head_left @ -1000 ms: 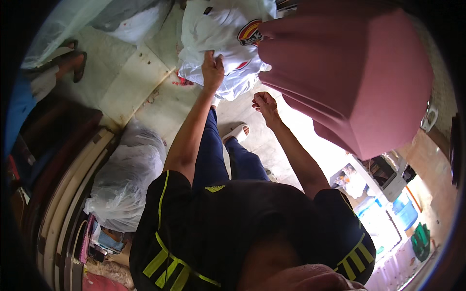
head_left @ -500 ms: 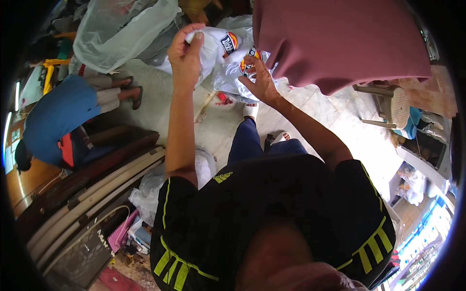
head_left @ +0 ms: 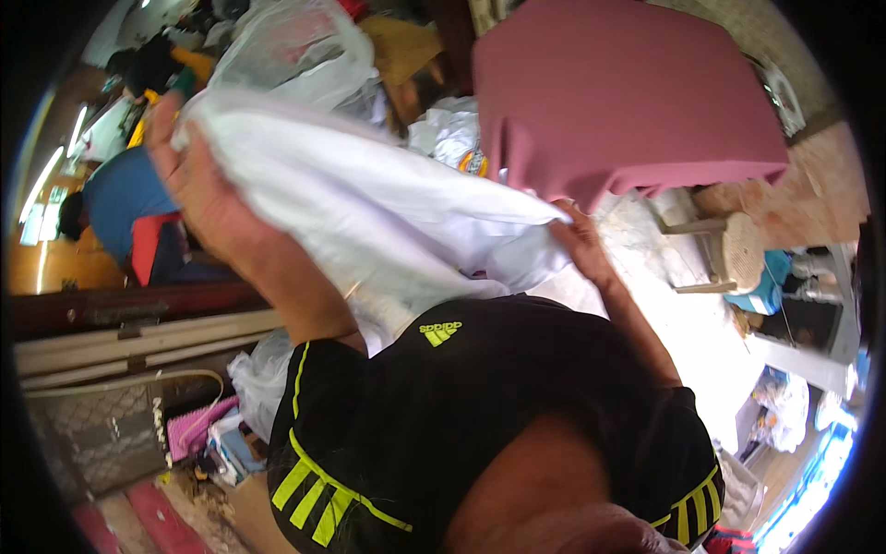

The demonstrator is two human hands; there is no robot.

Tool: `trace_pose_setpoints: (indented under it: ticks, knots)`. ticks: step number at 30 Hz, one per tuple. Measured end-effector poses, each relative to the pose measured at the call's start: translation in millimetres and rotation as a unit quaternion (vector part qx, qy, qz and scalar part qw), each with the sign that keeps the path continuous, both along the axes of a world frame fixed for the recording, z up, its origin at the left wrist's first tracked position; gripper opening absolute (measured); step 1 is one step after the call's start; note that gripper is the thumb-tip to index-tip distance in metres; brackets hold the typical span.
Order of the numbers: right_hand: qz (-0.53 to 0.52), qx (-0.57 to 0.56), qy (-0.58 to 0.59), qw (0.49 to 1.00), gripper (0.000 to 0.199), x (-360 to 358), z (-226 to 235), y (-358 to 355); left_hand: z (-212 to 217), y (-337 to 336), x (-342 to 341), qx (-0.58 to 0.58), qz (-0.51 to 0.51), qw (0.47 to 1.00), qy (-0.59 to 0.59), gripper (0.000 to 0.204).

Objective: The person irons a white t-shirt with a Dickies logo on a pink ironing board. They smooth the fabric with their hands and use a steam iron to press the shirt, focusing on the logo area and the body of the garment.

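White cloth (head_left: 369,189), one, stretched between two hands: left hand (head_left: 208,194) holds one end, blurred; right hand (head_left: 583,245) pinches the other. Maroon tablecloth (head_left: 632,92) beyond; stool (head_left: 741,251) at right.

At the upper right of the frame stands a broad, table-like support, its shape hidden under a dusty-red cloth (head_left: 628,102) that lies across the top and drops in loose folds along the lower and left edges. The pale floor (head_left: 688,337) runs from the middle toward the right — washed out by glare there. On it, at the right, stands a beige stool (head_left: 741,251), with a blue container (head_left: 773,280) just beside it. A clear plastic bag (head_left: 261,379) sits at the lower left — what bears it is hidden.
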State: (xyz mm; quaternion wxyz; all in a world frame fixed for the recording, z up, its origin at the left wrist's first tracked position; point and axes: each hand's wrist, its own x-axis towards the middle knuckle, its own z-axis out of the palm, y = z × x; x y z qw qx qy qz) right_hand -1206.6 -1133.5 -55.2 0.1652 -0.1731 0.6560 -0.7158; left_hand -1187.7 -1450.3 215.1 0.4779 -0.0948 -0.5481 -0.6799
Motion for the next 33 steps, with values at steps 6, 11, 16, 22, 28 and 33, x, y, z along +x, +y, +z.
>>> trace_pose_setpoints:
  ticks: [6, 11, 16, 22, 28, 33]
  knots:
    - [-0.150, 0.271, 0.306, 0.900, 0.028, -97.3, 169.7, 168.9, -6.7, 12.3, -58.6, -0.009, -0.057, 0.998, 0.033, 0.037]
    - [-0.244, 0.472, 0.410, 0.741, 0.037, -265.7, 250.2, 242.4, -28.8, 47.6, -236.7, 0.062, -0.211, 0.975, -0.020, 0.038]
    - [-0.362, 0.487, 0.551, 0.573, 0.032, -345.0, 197.9, 230.6, -121.3, 116.1, -342.9, 0.009, -0.175, 0.964, -0.200, 0.045]
    - [-0.252, 0.486, 0.328, 0.770, 0.018, -259.1, 33.5, 304.9, -262.6, 167.9, -245.1, -0.516, -0.131, 0.832, -0.156, 0.023]
    - [-0.431, 0.427, 0.147, 0.781, 0.028, -170.3, -33.2, 350.1, -273.8, 177.7, -180.6, -0.529, 0.011, 0.823, -0.206, 0.035]
    - [-0.487, 0.245, 0.051, 0.837, 0.050, -176.6, -94.0, 378.8, -286.9, 181.2, -181.2, -0.422, 0.091, 0.845, -0.317, 0.053]
